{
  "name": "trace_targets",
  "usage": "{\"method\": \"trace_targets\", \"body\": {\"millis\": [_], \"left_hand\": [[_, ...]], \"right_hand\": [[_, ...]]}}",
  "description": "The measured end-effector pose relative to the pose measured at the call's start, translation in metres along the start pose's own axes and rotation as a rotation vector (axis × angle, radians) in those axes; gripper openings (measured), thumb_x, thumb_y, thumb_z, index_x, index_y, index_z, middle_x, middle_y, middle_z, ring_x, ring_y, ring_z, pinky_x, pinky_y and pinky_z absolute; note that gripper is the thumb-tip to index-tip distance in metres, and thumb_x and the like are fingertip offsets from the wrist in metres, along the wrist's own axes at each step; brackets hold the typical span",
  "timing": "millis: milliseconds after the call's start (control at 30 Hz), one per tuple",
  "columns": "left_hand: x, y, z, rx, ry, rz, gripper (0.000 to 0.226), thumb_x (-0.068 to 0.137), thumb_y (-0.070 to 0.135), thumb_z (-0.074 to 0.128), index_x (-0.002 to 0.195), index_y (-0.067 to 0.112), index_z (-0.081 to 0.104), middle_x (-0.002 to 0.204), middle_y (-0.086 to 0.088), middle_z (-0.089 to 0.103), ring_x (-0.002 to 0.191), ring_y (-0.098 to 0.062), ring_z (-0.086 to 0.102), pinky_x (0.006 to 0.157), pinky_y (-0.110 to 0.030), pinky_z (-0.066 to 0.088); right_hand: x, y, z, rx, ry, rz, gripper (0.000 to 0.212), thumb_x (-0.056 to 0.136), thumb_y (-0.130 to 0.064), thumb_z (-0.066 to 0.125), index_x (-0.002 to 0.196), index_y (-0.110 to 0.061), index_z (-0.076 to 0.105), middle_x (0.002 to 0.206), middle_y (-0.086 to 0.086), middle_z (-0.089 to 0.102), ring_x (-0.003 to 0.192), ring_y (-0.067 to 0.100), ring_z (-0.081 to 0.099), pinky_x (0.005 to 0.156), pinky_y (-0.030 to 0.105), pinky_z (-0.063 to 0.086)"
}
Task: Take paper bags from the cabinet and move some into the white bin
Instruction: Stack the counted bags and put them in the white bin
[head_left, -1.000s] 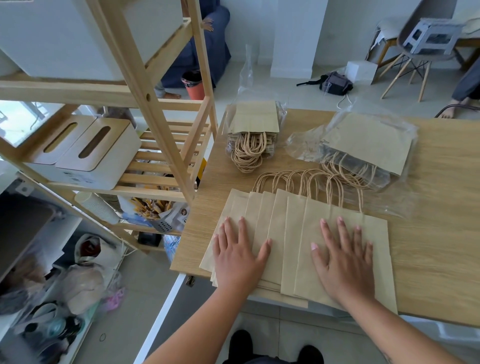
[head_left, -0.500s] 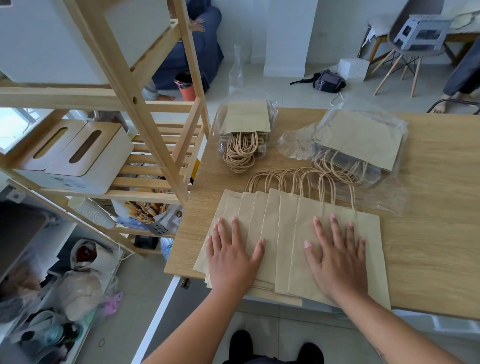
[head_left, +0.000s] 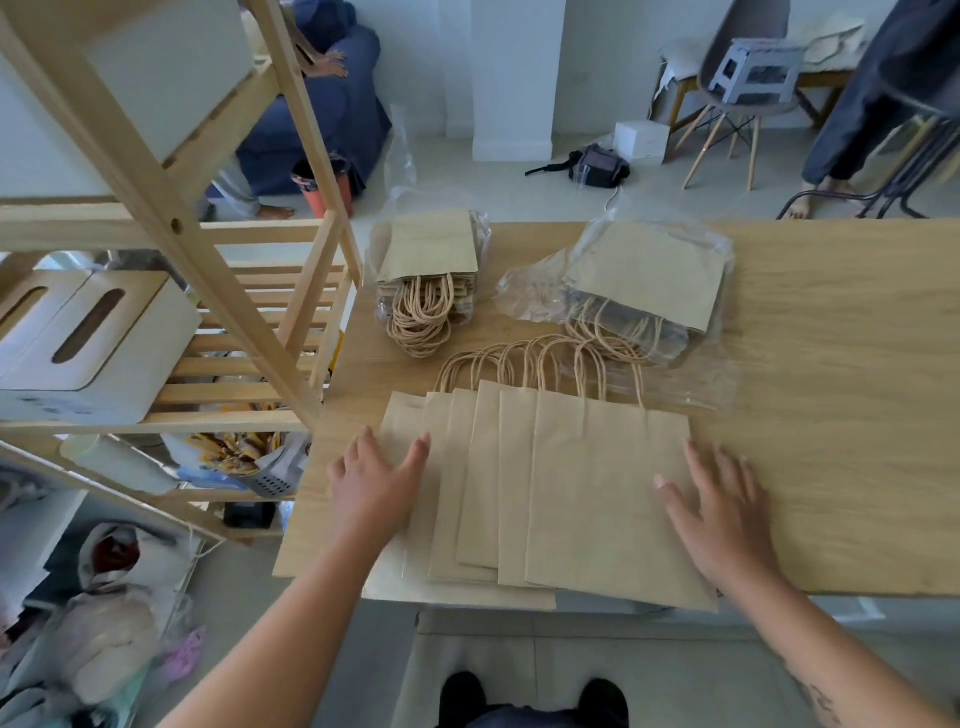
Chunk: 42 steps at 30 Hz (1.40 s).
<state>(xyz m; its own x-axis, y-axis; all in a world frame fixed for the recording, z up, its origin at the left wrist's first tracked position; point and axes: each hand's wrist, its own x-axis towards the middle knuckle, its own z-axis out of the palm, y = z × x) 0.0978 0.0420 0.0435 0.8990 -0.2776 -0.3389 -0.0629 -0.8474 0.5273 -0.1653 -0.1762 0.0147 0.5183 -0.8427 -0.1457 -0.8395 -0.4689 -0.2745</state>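
Several flat brown paper bags (head_left: 571, 493) with twine handles lie fanned out on the wooden table (head_left: 841, 415), their bottoms overhanging the near edge. My left hand (head_left: 376, 483) lies flat at the fan's left edge, thumb on the leftmost bag. My right hand (head_left: 719, 514) rests with fingers spread at the right edge of the top bag, partly on the table. Two more bundles of bags sit further back, a small one (head_left: 431, 280) and a larger one (head_left: 649, 280), both in clear plastic wrap. No white bin is in view.
A wooden shelf rack (head_left: 171, 223) stands to the left, holding white tissue boxes (head_left: 88, 338). Bags and clutter lie on the floor at lower left. Behind the table are a grey chair (head_left: 748, 78), a small white box (head_left: 641, 140) and people's legs.
Both hands slid outward from the middle of the fanned bags to its left and right edges. The bags stay spread on the table.
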Motion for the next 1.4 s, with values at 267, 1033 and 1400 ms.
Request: {"method": "trace_targets", "body": {"millis": [267, 1033, 1400], "left_hand": [[-0.005, 0.035, 0.008, -0.330, -0.167, -0.228, 0.116, 0.051, 0.088, 0.067, 0.134, 0.010, 0.045, 0.128, -0.012, 0.057, 0.121, -0.034, 0.052, 0.101, -0.052, 0.046], [-0.001, 0.068, -0.064, -0.900, -0.160, 0.380, 0.080, 0.058, 0.031, 0.094, 0.127, 0.020, 0.054, 0.113, 0.000, 0.073, 0.104, -0.017, 0.070, 0.089, -0.043, 0.058], [-0.006, 0.054, -0.059, -0.694, -0.127, 0.513, 0.069, 0.063, 0.018, 0.092, 0.110, 0.041, 0.047, 0.109, 0.012, 0.066, 0.097, 0.010, 0.063, 0.083, -0.017, 0.054]], "right_hand": [[-0.022, -0.090, 0.032, 0.053, -0.111, -0.185, 0.081, 0.085, -0.076, 0.015, 0.155, -0.039, -0.005, 0.164, 0.011, -0.011, 0.150, 0.028, -0.016, 0.120, 0.043, -0.010], [0.025, -0.157, -0.077, 1.155, -0.075, -0.200, 0.050, 0.077, -0.026, 0.081, 0.116, -0.036, 0.051, 0.110, -0.012, 0.069, 0.100, 0.004, 0.066, 0.083, 0.029, 0.053], [0.027, -0.140, -0.070, 1.043, -0.174, -0.242, 0.068, 0.069, -0.027, 0.087, 0.118, -0.049, 0.045, 0.117, -0.016, 0.068, 0.109, 0.005, 0.063, 0.102, 0.043, 0.049]]}}
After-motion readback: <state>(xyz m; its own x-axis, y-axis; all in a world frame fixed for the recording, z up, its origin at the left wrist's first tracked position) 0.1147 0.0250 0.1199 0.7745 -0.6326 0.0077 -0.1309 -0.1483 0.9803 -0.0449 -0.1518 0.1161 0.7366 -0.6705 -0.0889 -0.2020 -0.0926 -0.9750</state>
